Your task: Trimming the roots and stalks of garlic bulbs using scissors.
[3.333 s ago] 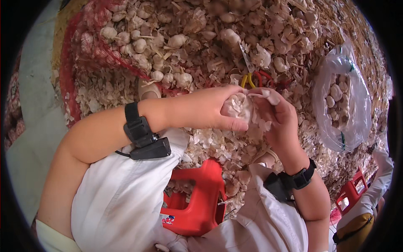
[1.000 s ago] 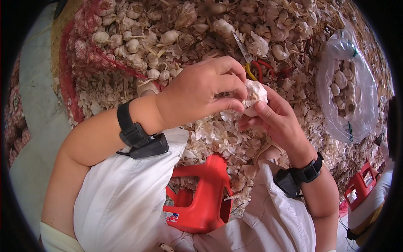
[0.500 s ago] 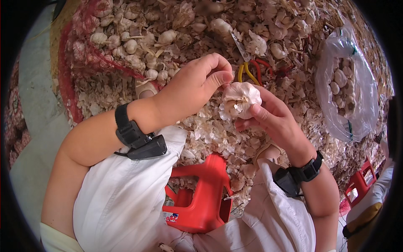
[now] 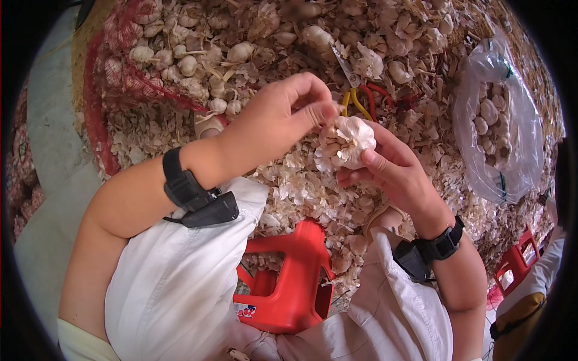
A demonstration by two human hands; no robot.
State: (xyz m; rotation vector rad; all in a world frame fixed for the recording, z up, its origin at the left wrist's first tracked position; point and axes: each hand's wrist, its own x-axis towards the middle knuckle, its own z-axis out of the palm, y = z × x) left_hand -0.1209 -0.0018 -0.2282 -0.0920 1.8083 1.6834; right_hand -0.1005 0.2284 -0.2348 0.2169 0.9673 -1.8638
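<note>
A white garlic bulb with loose papery skin rests in my right hand, gripped between the thumb and the fingers. Just up and left of the bulb is my left hand, its thumb and index finger closed in a pinch. A thin pale flake of garlic skin shows at those fingertips. Scissors with yellow and red handles lie on the skins beyond the bulb, blades pointing away.
Garlic skins cover the ground. Whole bulbs lie by a red mesh bag at far left. A clear plastic bag holding garlic stands at right. A red stool sits between my legs; another person's sleeve shows at far right.
My left hand has shifted slightly up, its pinched fingertips pulling a pale flake away from the bulb. The bulb has turned a little in my right hand, and more ruffled skin shows on it.
</note>
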